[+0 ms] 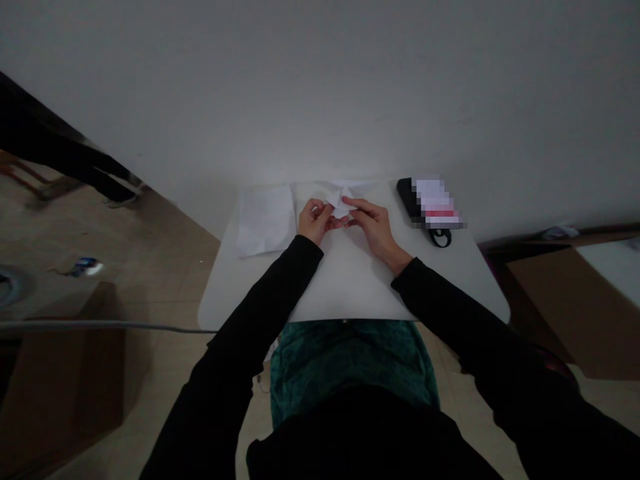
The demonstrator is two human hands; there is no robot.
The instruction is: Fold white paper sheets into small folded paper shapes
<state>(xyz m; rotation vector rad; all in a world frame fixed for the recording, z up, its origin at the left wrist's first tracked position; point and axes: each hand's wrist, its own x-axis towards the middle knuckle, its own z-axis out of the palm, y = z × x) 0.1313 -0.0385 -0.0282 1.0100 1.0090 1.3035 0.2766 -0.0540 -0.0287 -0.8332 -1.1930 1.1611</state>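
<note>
A small piece of folded white paper (340,202) is pinched between my left hand (316,222) and my right hand (375,230), close above the white table (350,287). My left fingers grip its lower left side, and my right fingers press against its lower right side. A flat, creased white sheet (265,220) lies just left of my left hand. Another white sheet (313,193) appears to lie under the folded piece, partly hidden by my hands.
A black phone-like object (407,197) and a pixelated item (435,203) lie at the table's far right, with a small black round object (440,237) nearby. A white wall (320,80) runs behind the table. Cardboard boxes (60,400) and a standing person's legs (65,147) are at left.
</note>
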